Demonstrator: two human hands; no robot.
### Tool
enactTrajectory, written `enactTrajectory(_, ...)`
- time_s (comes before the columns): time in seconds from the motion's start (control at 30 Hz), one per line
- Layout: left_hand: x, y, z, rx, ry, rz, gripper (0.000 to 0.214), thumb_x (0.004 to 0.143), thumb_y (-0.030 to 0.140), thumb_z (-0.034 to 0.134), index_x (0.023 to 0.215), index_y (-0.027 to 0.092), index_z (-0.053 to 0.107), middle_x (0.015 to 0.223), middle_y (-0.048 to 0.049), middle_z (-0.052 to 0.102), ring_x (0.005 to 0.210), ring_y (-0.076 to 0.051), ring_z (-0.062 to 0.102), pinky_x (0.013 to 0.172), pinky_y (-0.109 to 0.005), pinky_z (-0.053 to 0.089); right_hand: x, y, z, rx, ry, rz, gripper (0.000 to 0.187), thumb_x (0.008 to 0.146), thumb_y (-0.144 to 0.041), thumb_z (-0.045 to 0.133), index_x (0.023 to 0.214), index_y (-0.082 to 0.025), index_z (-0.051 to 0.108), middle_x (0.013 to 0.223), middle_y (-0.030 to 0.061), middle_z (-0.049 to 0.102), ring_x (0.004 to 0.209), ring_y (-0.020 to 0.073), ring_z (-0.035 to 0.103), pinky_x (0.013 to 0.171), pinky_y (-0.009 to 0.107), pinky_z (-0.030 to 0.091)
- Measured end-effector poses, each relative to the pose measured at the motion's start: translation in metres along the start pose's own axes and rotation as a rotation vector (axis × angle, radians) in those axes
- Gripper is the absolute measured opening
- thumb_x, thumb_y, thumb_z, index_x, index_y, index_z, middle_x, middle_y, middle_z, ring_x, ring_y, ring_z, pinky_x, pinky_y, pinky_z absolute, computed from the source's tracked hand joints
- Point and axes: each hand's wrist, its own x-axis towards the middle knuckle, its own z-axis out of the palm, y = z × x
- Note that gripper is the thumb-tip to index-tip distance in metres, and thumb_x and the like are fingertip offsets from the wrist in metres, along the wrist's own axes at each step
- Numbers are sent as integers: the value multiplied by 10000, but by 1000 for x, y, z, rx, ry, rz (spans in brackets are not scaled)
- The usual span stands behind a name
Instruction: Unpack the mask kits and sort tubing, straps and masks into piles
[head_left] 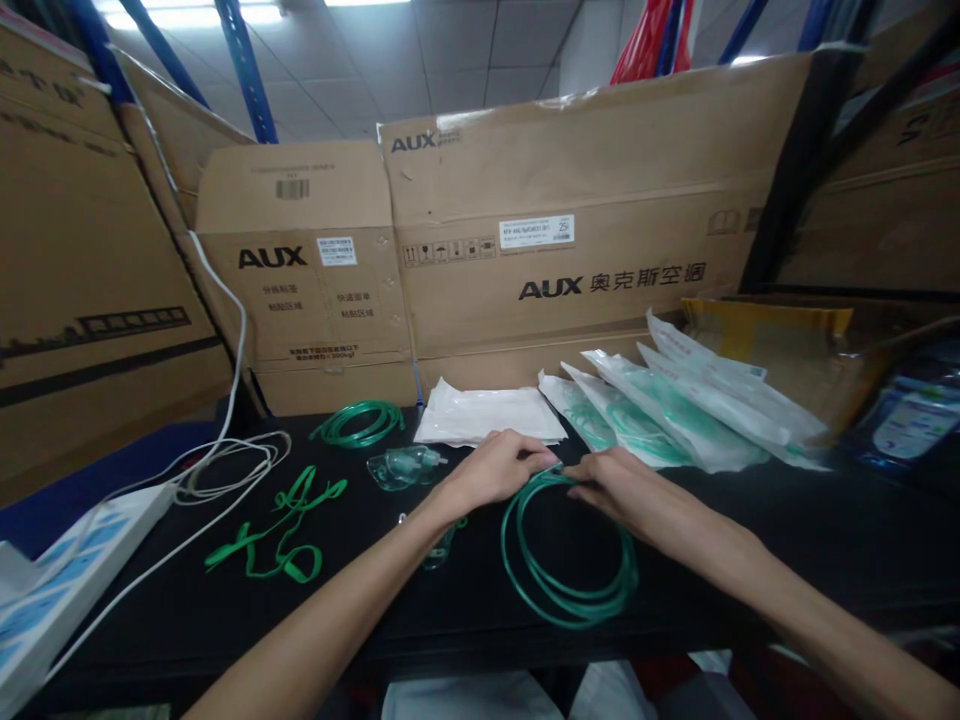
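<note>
My left hand and my right hand meet at the far side of a coil of green tubing that lies on the black table. Both hands have their fingers closed on the tubing at its top. A clear plastic mask lies just left of my left hand. A second coil of green tubing sits farther back left, and a green elastic strap lies loose at the left.
A stack of white bags lies behind my hands. Several sealed packets with green tubing fan out at the right. Large AUX cardboard boxes wall the back. A white cable and a power strip lie at the left.
</note>
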Motion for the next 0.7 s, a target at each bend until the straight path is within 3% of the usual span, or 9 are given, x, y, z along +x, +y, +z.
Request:
enactTrajectory(0.1,-4,0,1,-37,-34,16,418,983,475,525,1024,176,815,916,-16,789,848,-207,679,724,-236,460,0,2,10,-74,68,-12,222,961,-340,560,950,-207,738,882,69,710,816,223,656,734,315,498)
enactTrajectory(0.2,-1,-1,0,-192,-167,-33,419,905,514,641,957,144,830,791,-27,764,729,-179,650,687,-239,462,8,10,18,-179,87,-50,261,964,-244,508,867,-204,747,802,71,710,732,213,669,659,299,480)
enactTrajectory(0.27,3,-1,-2,-382,-231,-60,401,839,490,727,961,121,826,808,-48,762,742,-171,643,721,-249,482,16,16,16,-237,115,-87,295,954,-216,488,868,-210,770,766,79,721,686,215,685,612,295,479)
enactTrajectory(0.33,9,1,-7,-554,-211,-17,399,797,471,772,977,118,822,858,-59,766,779,-171,638,777,-272,498,26,16,4,-264,192,-138,303,957,-285,502,906,-216,792,766,92,741,654,225,699,581,302,496)
enactTrajectory(0.4,13,1,-21,-626,-95,52,363,766,441,808,967,139,826,939,-64,776,825,-173,632,834,-291,495,32,7,-17,-282,356,-186,377,978,-456,504,1084,-226,783,952,127,764,731,253,724,623,339,536)
enactTrajectory(0.47,14,-2,-44,-601,102,62,310,737,408,844,929,164,833,1016,-68,781,853,-171,626,849,-294,484,31,-12,-40,-352,571,-174,620,958,-663,443,1366,-245,651,1282,169,673,935,321,717,695,408,561)
enactTrajectory(0.5,12,-6,-59,-581,211,42,297,732,401,853,917,169,834,1031,-70,780,847,-164,621,834,-290,479,29,-22,-50,-383,652,-139,691,950,-722,394,1414,-258,608,1319,166,646,979,337,705,716,426,561)
enactTrajectory(0.6,-2,-33,-110,-563,470,-53,323,809,428,797,945,135,811,956,-71,757,754,-126,583,742,-268,463,15,-44,-60,-284,777,19,702,933,-756,369,1372,-272,628,1220,138,691,755,284,704,643,427,562)
enactTrajectory(0.7,-27,-78,-154,-540,674,-204,278,925,367,703,1000,103,746,950,-64,713,770,-118,606,751,-261,493,-1,-42,-39,-44,745,107,600,900,-735,471,1234,-294,701,1100,95,746,631,244,689,550,389,569)
